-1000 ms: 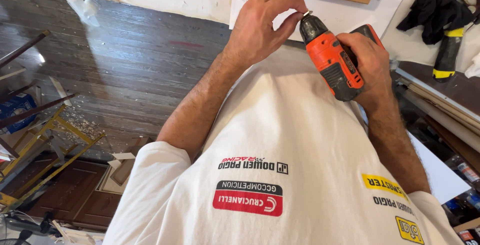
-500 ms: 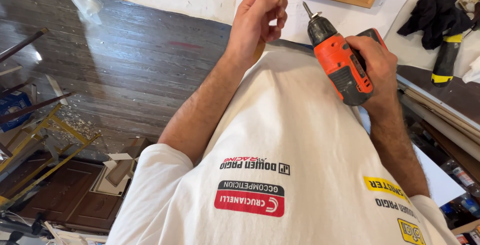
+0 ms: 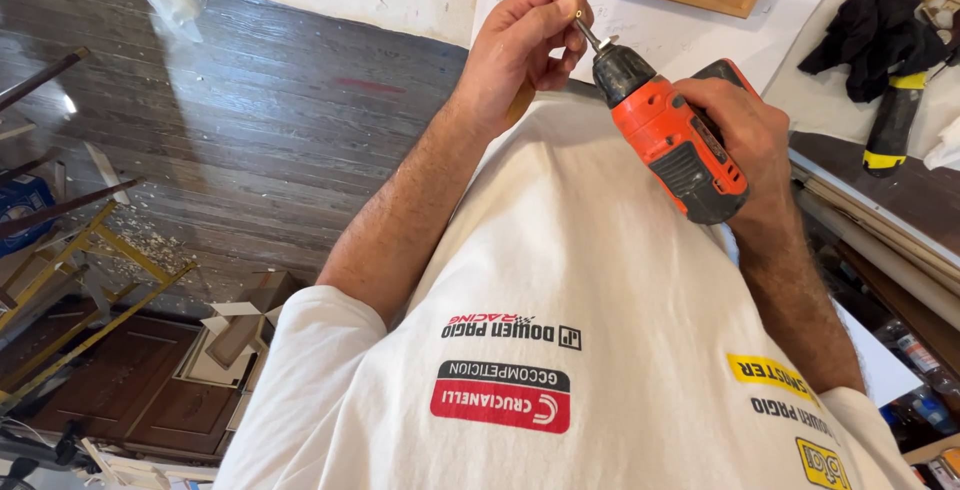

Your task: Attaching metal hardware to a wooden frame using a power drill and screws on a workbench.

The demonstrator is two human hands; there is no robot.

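The left hand (image 3: 520, 50) pinches its fingertips (image 3: 568, 12) shut around something small at the tip of the bit (image 3: 590, 34); what it is cannot be made out. The right hand (image 3: 745, 135) is wrapped tight around the grip of the orange-and-black drill (image 3: 665, 135), which slants just below the left fingers, chuck upward. The right palm hides the handle.
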